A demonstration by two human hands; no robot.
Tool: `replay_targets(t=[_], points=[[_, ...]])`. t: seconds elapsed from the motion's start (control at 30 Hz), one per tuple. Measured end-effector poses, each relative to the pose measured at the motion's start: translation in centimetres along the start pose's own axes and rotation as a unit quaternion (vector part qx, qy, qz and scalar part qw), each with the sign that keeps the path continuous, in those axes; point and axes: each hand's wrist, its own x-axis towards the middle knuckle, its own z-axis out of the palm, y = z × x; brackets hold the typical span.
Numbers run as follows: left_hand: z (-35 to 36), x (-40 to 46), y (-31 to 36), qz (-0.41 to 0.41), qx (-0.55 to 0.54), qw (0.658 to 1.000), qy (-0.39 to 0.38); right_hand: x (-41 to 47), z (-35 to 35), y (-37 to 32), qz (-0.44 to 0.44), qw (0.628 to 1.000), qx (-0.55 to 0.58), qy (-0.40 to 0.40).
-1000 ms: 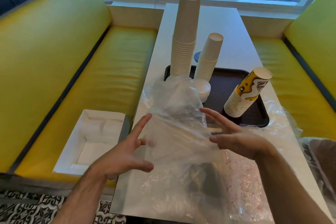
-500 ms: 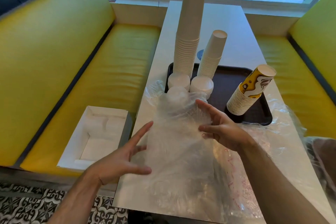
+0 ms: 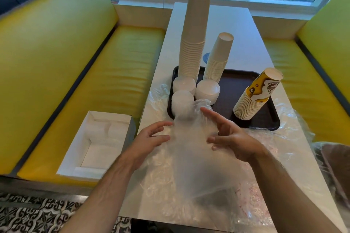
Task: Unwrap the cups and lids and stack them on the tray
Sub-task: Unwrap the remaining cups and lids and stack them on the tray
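Both hands, left hand (image 3: 149,138) and right hand (image 3: 231,138), hover loose-fingered beside the wrap (image 3: 191,149), gripping nothing, its lids (image 3: 182,103) half-sleeved on the tray (image 3: 238,85) edge, so a hasty tug could topple that stack off the rim.

The flat plastic tray (image 3: 234,89) is dark brown. Two tall stacks of paper cups (image 3: 193,47) on it are plain cream white. The leaning stack of paper cups (image 3: 253,98) has a top cup with yellow, white and brown swirls. The round lids (image 3: 207,90) are white. The crinkly plastic wrap (image 3: 193,157) is clear, with small red print near one edge. The long table (image 3: 244,43) is white. The soft bench seat (image 3: 79,85) is bright yellow. The open cardboard box (image 3: 94,145) is white. The floor tiles (image 3: 34,215) have a black and white pattern.
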Motion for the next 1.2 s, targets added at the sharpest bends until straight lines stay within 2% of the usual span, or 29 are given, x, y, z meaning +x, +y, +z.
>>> replay_targets(t=[0.1,0.2,0.37,0.43,0.5,0.6,0.7,0.83,0.97,1.13,1.2], points=[[0.6,-0.1,0.2,-0.035,-0.049,0.998,-0.022,-0.6,-0.2,-0.3,-0.013,0.999,0.034,-0.027],[1.2,0.2,0.2,-0.072,-0.113,0.988,-0.078,-1.0,-0.2,-0.7,-0.011,0.997,0.074,-0.035],[3.0,1.1,-0.1,-0.085,-0.203,0.967,-0.132,-1.3,-0.7,-0.7,-0.008,0.990,0.126,-0.061],[3.5,1.4,-0.2,-0.074,-0.214,0.966,-0.122,-1.4,-1.0,-0.7,-0.007,0.990,0.129,-0.051],[3.5,1.6,-0.4,-0.048,-0.213,0.974,-0.068,-1.5,-1.3,-0.6,-0.004,0.993,0.111,-0.026],[2.8,1.9,-0.9,-0.008,-0.148,0.989,0.022,-1.2,-1.6,-0.1,0.021,0.998,-0.015,0.052],[1.6,1.9,-1.7,0.017,-0.078,0.995,0.060,-0.7,-1.2,0.5,0.063,0.982,-0.144,0.100],[0.4,1.9,-2.3,0.065,0.053,0.994,0.076,-0.4,-0.5,2.0,0.094,0.968,-0.205,0.111],[0.2,1.8,-2.7,0.099,0.211,0.969,0.076,-0.4,0.2,2.9,0.111,0.955,-0.244,0.130],[-0.1,1.7,-4.0,0.088,0.248,0.963,0.062,-0.4,0.4,3.6,0.114,0.941,-0.280,0.154],[-0.2,1.6,-4.5,0.105,0.287,0.950,0.068,-0.2,0.5,3.8,0.108,0.928,-0.317,0.165]])
